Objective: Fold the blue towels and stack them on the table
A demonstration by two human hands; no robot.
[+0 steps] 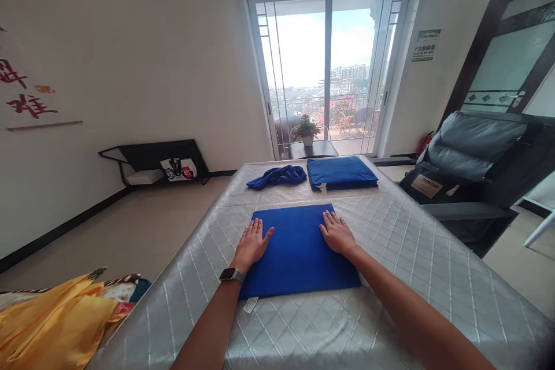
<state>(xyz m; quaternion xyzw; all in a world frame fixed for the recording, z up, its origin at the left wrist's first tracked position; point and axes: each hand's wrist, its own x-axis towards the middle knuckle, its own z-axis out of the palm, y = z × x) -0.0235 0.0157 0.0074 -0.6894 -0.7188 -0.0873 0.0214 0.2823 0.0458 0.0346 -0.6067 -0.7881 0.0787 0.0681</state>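
A blue cloth [299,254], folded into a flat rectangle, lies in front of me on the silver quilted surface [299,335]. My left hand [254,243] rests flat on its left edge, fingers stretched out and thumb apart. On the right edge lies my right hand [338,233], also flat with the fingers extended. Neither hand grips anything. A small white label sticks out from the cloth's near left corner. Beyond it sit a stack of folded blue cloths [342,172] at the right and a crumpled blue cloth [277,176] at the left.
Yellow fabric [56,324] is piled at the lower left. A grey recliner [472,156] with a black bag on it stands to the right. Past the far edge are a potted plant [307,127] and sliding glass doors. A low black rack [160,159] stands by the left wall.
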